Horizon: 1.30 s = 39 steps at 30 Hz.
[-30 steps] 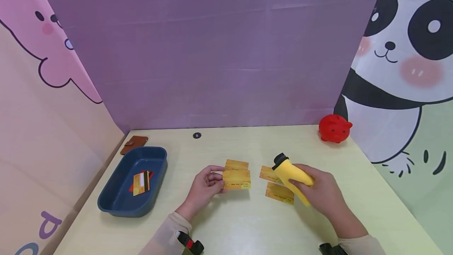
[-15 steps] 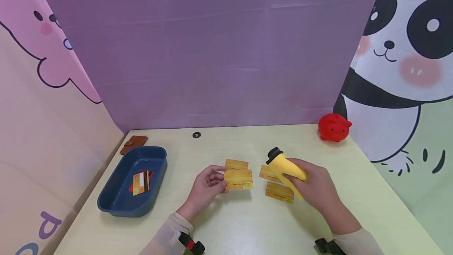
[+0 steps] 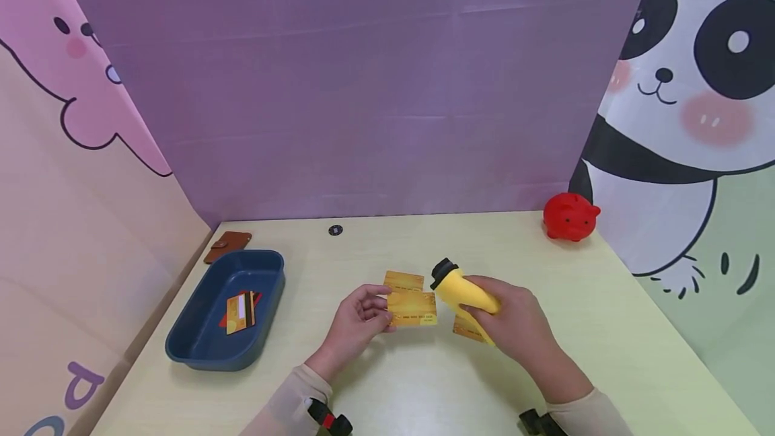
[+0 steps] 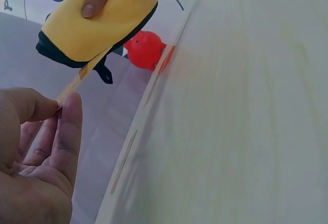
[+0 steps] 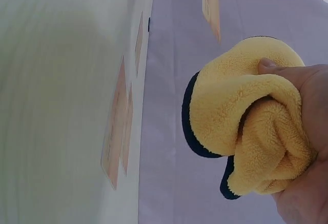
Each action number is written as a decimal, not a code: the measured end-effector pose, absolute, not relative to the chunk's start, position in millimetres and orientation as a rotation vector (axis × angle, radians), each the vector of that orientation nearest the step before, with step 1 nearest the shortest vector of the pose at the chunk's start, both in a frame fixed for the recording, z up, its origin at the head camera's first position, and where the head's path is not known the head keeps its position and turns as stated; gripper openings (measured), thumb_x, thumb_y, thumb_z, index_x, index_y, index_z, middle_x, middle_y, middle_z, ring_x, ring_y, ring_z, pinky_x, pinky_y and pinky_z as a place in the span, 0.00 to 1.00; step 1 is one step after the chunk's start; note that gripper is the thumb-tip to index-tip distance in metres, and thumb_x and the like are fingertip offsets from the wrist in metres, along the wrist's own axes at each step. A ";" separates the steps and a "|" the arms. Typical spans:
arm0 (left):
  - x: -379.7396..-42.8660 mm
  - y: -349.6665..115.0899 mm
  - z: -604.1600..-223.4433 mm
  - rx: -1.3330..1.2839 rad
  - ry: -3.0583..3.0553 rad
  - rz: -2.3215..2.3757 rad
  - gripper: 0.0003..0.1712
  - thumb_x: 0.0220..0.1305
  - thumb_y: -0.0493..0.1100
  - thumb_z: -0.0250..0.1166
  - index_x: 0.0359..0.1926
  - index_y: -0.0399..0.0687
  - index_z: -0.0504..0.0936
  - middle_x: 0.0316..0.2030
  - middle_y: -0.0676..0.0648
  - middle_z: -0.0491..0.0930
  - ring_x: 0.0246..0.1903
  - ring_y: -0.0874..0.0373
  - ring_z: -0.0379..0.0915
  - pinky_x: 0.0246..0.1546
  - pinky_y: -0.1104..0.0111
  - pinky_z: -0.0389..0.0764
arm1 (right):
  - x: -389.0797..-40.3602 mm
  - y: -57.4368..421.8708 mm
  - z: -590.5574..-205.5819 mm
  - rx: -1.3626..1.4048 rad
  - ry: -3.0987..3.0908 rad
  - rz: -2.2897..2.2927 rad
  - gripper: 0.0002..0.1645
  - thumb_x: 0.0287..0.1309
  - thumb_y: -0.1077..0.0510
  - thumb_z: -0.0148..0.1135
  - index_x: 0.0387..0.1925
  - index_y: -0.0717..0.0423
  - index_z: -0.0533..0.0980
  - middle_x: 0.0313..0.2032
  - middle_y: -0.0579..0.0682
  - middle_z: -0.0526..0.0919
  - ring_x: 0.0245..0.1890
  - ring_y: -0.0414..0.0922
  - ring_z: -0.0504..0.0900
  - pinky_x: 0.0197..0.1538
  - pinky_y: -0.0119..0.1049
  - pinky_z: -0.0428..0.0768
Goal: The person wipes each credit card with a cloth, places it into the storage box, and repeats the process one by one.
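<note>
The left hand pinches a gold bank card between thumb and fingers by its left edge, raised above the surface. The card face carries a row of digits, too small to read, and a pale yellow patch in its lower right corner.

The right hand grips a folded yellow cloth with dark edging. The cloth is positioned just beside the free end of the held card; contact cannot be confirmed.

Three loose cards lie on the surface; their text is illegible.

The blue tray, at the left, contains a gold card with stripes overlapping a red item. A brown wallet with a snap strap lies behind the tray. A black disc near the rear edge bears a white mark that cannot be resolved. A red piggy bank stands at the right rear corner.

The panda backdrop shows the lettering "pa", the remainder being cut off.
</note>
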State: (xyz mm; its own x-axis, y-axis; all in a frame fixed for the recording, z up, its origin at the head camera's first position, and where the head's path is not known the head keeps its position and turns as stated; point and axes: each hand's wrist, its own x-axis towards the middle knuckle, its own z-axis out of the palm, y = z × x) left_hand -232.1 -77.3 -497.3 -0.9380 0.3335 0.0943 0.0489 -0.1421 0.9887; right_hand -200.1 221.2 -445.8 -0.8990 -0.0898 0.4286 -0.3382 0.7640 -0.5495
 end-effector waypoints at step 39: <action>-228.9 -70.1 -503.1 0.502 1.852 2.259 0.26 0.66 0.23 0.65 0.63 0.39 0.77 0.47 0.39 0.78 0.43 0.51 0.82 0.46 0.52 0.89 | -191.7 190.3 -454.5 0.605 -2.487 0.626 0.33 0.43 0.65 0.85 0.55 0.49 0.87 0.50 0.48 0.90 0.47 0.50 0.90 0.47 0.49 0.89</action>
